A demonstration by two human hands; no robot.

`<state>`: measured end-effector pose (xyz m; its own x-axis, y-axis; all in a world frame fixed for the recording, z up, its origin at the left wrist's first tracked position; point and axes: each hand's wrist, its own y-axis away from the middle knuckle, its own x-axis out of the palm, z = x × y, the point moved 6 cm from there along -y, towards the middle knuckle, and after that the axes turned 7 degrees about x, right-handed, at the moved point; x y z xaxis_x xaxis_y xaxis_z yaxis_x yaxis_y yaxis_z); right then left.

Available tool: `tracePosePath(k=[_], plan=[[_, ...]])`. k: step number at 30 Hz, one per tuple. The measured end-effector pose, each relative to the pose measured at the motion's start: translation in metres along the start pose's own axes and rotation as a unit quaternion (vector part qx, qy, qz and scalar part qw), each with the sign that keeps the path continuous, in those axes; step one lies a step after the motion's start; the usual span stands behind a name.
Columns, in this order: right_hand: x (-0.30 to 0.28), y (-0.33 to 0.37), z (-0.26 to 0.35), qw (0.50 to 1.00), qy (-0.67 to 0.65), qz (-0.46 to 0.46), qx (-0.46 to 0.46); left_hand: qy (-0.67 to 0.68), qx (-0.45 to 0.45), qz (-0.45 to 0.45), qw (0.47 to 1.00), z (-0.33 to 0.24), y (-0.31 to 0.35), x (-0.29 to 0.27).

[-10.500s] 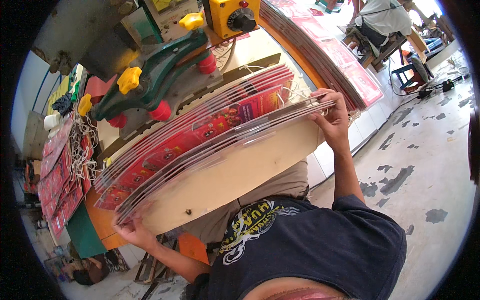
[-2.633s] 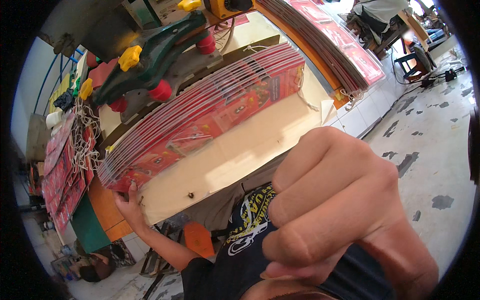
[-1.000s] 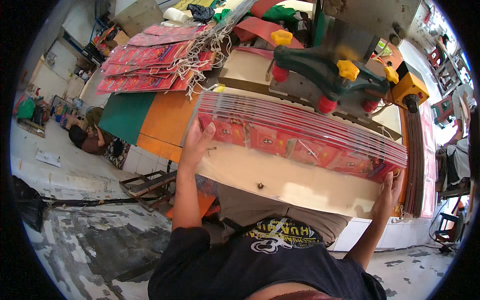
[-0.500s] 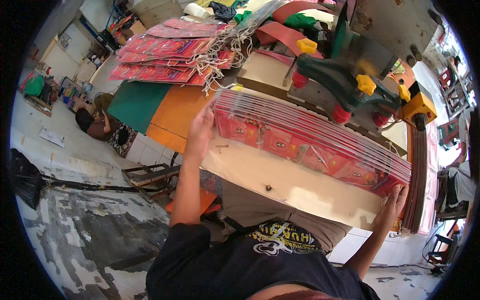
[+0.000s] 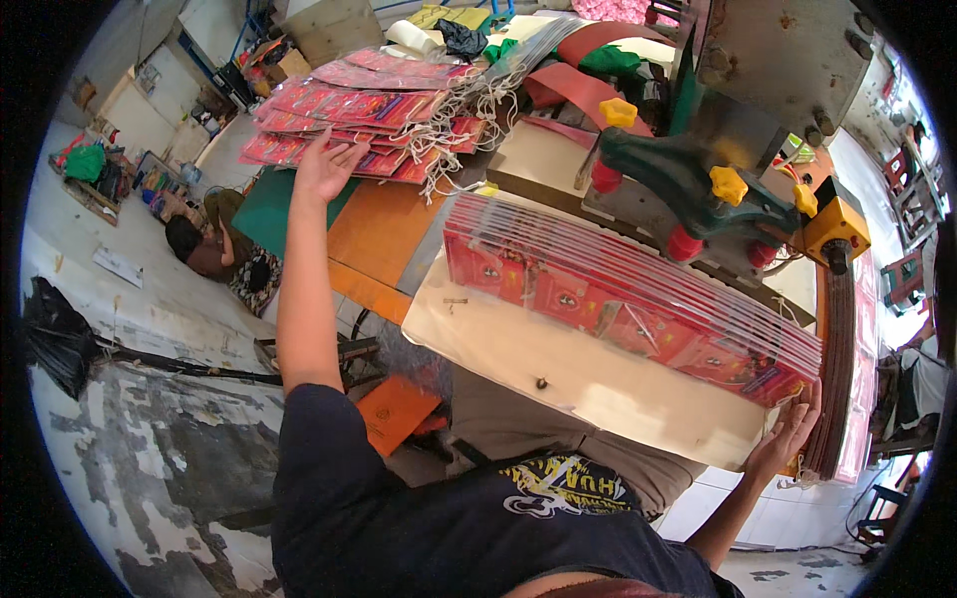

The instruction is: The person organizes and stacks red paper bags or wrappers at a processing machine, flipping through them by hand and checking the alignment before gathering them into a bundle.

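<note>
A stack of long red printed sheets in clear plastic [image 5: 638, 317] lies slantwise on a cream board [image 5: 518, 344]. At its right end my right hand [image 5: 791, 431] rests against the edge, fingers stretched out and not wrapped round it. My left hand [image 5: 327, 171] is off to the upper left, open, with its fingers apart. It is over the near edge of a pile of similar red packets [image 5: 344, 105] with white strings [image 5: 464, 120]. Whether its fingertips touch the pile I cannot tell.
Just behind the stack stands a press with a dark green arm [image 5: 668, 179], yellow knobs [image 5: 728, 184] and a yellow switch box [image 5: 835, 227]. Brown boards [image 5: 835, 369] hang at the right. Orange and green sheets [image 5: 374, 234] lie left. Another person [image 5: 209, 249] sits on the floor.
My left hand has let go of the stack's left end and moved up and left to the red pile. My right hand stays at the right end, its fingers shifted slightly.
</note>
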<state>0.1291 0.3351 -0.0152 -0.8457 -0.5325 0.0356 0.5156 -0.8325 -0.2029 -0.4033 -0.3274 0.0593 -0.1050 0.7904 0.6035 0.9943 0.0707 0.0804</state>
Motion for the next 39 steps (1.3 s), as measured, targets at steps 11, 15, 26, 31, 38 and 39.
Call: tracePosePath(k=[11,15,26,31,38,39], plan=[[0.003,-0.001,0.002,0.999,-0.031,0.018,0.000,-0.014,-0.066,-0.045,0.997,0.004,-0.036,-0.010],[0.005,0.000,0.005,0.999,-0.032,0.010,0.009,-0.088,-0.044,-0.062,0.993,0.009,-0.041,-0.008],[0.011,0.001,0.008,0.999,-0.041,0.023,0.007,-0.687,0.274,-0.036,0.672,-0.014,-0.064,-0.012],[0.009,0.003,0.012,0.999,-0.037,0.008,0.002,-0.777,0.261,-0.036,0.572,0.009,-0.092,0.003],[0.012,0.002,0.011,0.999,-0.036,0.016,0.016,-0.503,0.025,0.033,0.864,0.001,-0.131,-0.039],[0.011,0.002,0.012,0.999,-0.029,0.012,0.010,-0.376,-0.076,0.013,0.923,0.012,-0.117,-0.030]])
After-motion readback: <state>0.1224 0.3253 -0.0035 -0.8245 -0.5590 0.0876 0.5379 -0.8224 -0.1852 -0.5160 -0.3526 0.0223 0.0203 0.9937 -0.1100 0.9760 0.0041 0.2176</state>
